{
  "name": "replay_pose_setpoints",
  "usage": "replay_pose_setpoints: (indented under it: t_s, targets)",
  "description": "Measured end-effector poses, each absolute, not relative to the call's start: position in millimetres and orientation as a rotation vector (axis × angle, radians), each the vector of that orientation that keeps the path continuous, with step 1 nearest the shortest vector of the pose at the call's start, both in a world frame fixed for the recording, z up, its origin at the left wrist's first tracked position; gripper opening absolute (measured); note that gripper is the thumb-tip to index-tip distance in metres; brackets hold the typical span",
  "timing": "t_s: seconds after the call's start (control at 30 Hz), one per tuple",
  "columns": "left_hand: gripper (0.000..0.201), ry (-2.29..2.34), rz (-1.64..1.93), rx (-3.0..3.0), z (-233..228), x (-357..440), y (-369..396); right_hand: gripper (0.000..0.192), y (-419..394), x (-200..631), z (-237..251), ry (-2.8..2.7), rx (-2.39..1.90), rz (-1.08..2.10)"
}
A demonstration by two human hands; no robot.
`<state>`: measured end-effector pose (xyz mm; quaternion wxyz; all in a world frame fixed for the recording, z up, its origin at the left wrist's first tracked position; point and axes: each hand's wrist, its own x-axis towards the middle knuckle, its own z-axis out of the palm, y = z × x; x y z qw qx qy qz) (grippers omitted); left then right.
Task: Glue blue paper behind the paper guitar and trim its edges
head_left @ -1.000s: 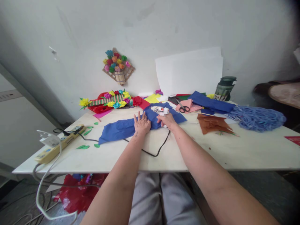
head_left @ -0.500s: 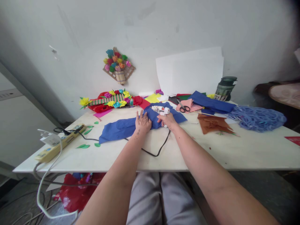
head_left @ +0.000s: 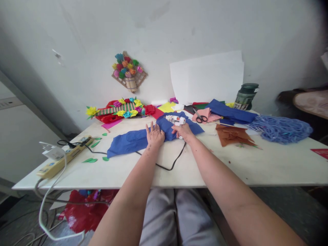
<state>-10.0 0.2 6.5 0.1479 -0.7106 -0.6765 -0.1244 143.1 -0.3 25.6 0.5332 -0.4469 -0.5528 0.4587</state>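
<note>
A long piece of blue crepe paper [head_left: 129, 141] lies across the middle of the table, slightly wrinkled. My left hand [head_left: 155, 136] rests flat on it, fingers spread. In my right hand [head_left: 183, 131] is a white hot glue gun [head_left: 176, 119], gripped by its handle above the right part of the blue paper, its nozzle pointing left. Whether the nozzle touches the paper I cannot tell. The glue gun's black cord [head_left: 167, 169] loops over the table in front of the paper and passes beneath it toward the left.
A power strip [head_left: 65, 160] with plugs lies at the left, near green paper leaves [head_left: 90, 160]. Behind are a flower-decorated panel [head_left: 119, 109] and red paper [head_left: 153, 111]. To the right are scissors [head_left: 201, 118], brown paper [head_left: 233, 135], a bundle of blue strands [head_left: 282, 130] and a dark bottle [head_left: 246, 96].
The fingers of my left hand have spread a little more, and the hand has shifted very slightly left. My right hand and the glue gun stay almost where they were.
</note>
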Motion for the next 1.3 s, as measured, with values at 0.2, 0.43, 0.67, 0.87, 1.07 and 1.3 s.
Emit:
replay_pose_setpoints:
  t_s: [0.2, 0.43, 0.67, 0.87, 1.07, 1.3]
  targets:
    - [0.055, -1.818, -0.442, -2.046, 9, -7, -8, 0.015, 2, 143, 23, -1.314, -1.055, 1.084]
    - [0.054, -1.761, -0.373, -2.062, 11, -3, -9, 0.016, 1, 143, 25, -1.325, -1.052, 1.069]
    - [0.056, -1.732, -0.254, -2.105, 15, 0, -10, 0.016, 2, 143, 24, -1.341, -1.062, 1.059]
    - [0.056, -1.739, -0.132, -2.108, 20, 4, -9, 0.015, 3, 142, 22, -1.339, -1.069, 1.057]
    - [0.059, -1.787, -0.133, -2.16, 22, 4, -8, 0.015, 2, 141, 23, -1.335, -1.06, 1.053]
    - [0.059, -2.063, -0.318, -2.164, 14, -4, -10, 0.015, 2, 143, 24, -1.344, -1.063, 1.046]
